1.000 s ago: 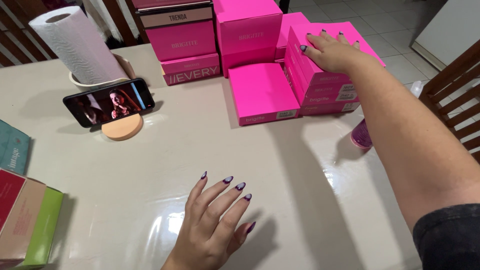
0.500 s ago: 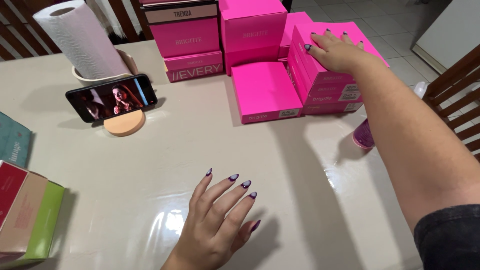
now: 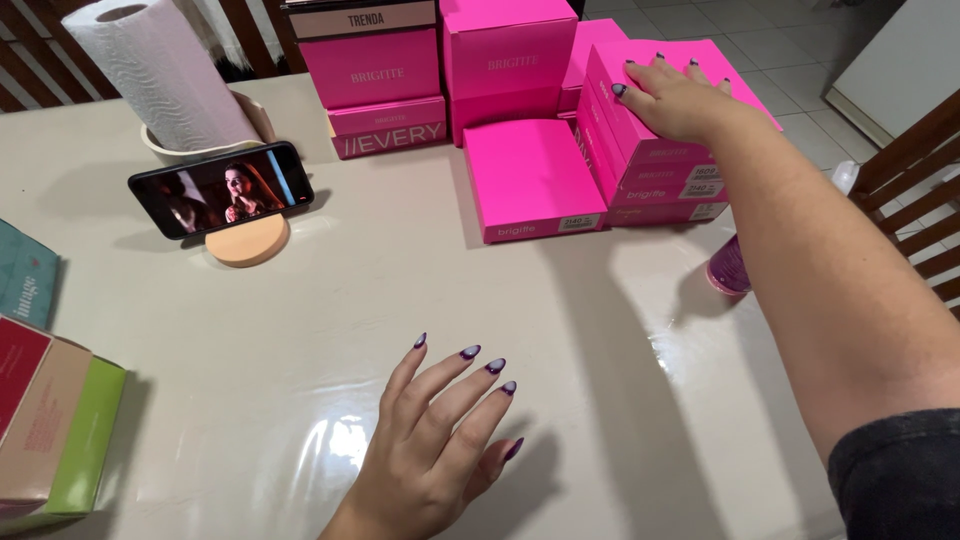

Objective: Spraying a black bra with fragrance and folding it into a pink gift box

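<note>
My right hand (image 3: 672, 98) lies palm down on top of a stack of flat bright pink boxes (image 3: 660, 170) at the far right of the cream table (image 3: 420, 290), fingers spread over the top box. One more flat pink box (image 3: 527, 178) sits just left of that stack. My left hand (image 3: 437, 445) rests flat on the bare tabletop near me, fingers apart and holding nothing. Both hands have dark painted nails.
Taller pink boxes (image 3: 505, 60) and a stack of pink boxes (image 3: 378, 75) stand at the back. A phone (image 3: 220, 188) playing video leans on a round stand (image 3: 247, 240). A paper towel roll (image 3: 160, 70) is back left, coloured cartons (image 3: 45, 430) left, a purple cup (image 3: 730, 268) and wooden chair (image 3: 915, 190) right.
Both hands stay where they were. The view has shifted slightly, so the objects sit a little lower in the picture.
</note>
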